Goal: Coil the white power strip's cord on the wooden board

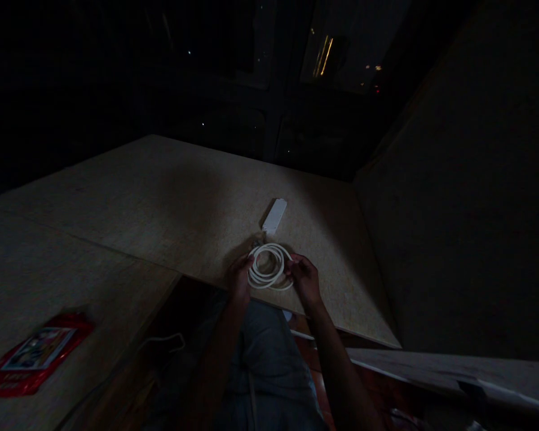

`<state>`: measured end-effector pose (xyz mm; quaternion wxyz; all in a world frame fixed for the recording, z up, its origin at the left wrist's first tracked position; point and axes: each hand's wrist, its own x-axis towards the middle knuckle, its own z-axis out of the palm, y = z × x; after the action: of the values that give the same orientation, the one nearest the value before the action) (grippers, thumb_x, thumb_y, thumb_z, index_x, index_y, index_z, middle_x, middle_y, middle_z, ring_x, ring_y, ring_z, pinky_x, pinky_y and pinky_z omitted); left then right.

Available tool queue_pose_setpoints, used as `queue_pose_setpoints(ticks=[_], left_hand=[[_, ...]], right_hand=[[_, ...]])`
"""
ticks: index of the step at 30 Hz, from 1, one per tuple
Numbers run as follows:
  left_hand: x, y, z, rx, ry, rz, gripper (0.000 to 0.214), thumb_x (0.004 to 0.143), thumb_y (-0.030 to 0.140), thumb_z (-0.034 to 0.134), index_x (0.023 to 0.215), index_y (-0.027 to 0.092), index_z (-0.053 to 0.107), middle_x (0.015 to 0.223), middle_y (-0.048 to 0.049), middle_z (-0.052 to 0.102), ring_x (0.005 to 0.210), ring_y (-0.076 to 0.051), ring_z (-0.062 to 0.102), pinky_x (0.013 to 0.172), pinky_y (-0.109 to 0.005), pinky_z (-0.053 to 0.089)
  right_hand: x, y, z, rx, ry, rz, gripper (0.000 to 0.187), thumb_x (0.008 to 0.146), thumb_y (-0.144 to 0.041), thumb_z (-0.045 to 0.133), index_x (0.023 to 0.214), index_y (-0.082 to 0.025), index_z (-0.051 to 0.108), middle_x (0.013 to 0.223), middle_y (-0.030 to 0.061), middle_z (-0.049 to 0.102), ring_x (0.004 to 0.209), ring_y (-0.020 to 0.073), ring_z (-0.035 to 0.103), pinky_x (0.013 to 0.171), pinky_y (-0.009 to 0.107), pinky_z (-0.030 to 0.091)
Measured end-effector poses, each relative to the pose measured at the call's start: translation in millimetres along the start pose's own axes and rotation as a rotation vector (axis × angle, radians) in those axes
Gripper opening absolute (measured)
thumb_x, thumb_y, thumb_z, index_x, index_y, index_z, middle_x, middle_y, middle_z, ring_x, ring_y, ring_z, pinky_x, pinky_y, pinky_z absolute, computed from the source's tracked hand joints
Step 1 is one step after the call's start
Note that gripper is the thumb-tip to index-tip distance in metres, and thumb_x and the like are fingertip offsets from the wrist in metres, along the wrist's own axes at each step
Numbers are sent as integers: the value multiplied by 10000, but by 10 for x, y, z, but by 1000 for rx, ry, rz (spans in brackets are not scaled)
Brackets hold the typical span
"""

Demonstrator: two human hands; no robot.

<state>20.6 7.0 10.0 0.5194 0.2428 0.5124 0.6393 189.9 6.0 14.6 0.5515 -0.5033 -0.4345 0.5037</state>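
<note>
A white cable (268, 280) is wound into several loose loops above the near edge of the stone-like surface. My left hand (239, 278) is closed on the left side of the coil, thumb on top. On the other side, my right hand (305, 276) pinches an outer loop that stands a little apart from the rest. Just beyond the coil lies a flat white oblong block (275, 215), perhaps a power strip. Something small and dark at the coil's far side is too dim to make out.
A red packet (40, 354) with a printed picture lies on the left part of the surface (117, 185). A wall (458, 209) rises at the right, and a dark window (273, 90) stands behind. A thin pale cord (164, 339) hangs below the near edge.
</note>
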Motion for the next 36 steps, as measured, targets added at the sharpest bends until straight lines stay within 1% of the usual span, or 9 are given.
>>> queue_pose_setpoints(ticks=[4,11,16,21,24,26,28,31,36], left_hand=[[-25,152,-56,-36,150,31,487,576,446,815,954,146,745,944,-97,768,938,-267,711,843,-375,545],[-42,425,-221,-85,139,40,472,599,381,795,1001,149,709,873,-82,752,848,-225,722,751,-317,542],[-5,245,-249,87,18,-15,477,563,348,807,981,149,695,922,-100,749,869,-243,713,724,-317,541],[-66,57,-164,438,-57,170,422,644,230,757,1054,170,675,1066,-118,727,897,-228,704,806,-341,535],[-125,49,-154,621,-132,245,397,706,243,725,1095,178,678,962,-97,736,809,-212,693,758,-334,523],[-141,53,-163,684,-133,242,376,705,274,737,1064,171,693,833,-68,729,715,-194,668,714,-323,505],[-139,53,-171,655,-132,202,356,680,315,761,999,167,709,742,-39,712,656,-177,642,678,-307,489],[-121,58,-173,453,-147,132,376,621,391,805,907,162,720,735,-29,720,684,-170,644,685,-288,481],[-82,165,-234,121,-97,12,514,510,486,869,863,137,738,796,-54,739,754,-180,653,722,-282,476]], right_hand=[[0,-41,-12,115,34,44,381,711,-437,772,976,-179,677,637,-37,621,531,113,515,528,239,408],[18,-103,-23,308,108,52,346,626,-339,817,908,-183,693,668,-53,595,448,48,377,435,202,277],[-3,-113,-24,304,98,41,314,654,-313,801,920,-185,692,658,-55,577,439,45,346,416,196,246],[-7,-135,-61,329,59,39,338,658,-330,797,946,-183,698,745,-28,657,410,25,297,395,196,232],[4,-157,-116,330,-8,77,353,664,-353,789,960,-179,708,789,-16,690,377,10,253,362,193,197],[13,-175,-154,335,-76,106,346,671,-348,785,965,-181,711,784,-19,694,360,5,233,339,188,168],[25,-189,-183,351,-129,126,329,673,-329,790,959,-182,716,767,-22,695,346,-1,230,319,179,146],[44,-193,-207,383,-173,149,311,677,-306,800,952,-178,729,745,-19,700,331,-10,237,295,168,135],[89,-131,-252,490,-139,155,246,689,-222,779,925,-188,720,746,-19,705,334,3,253,264,172,189]])
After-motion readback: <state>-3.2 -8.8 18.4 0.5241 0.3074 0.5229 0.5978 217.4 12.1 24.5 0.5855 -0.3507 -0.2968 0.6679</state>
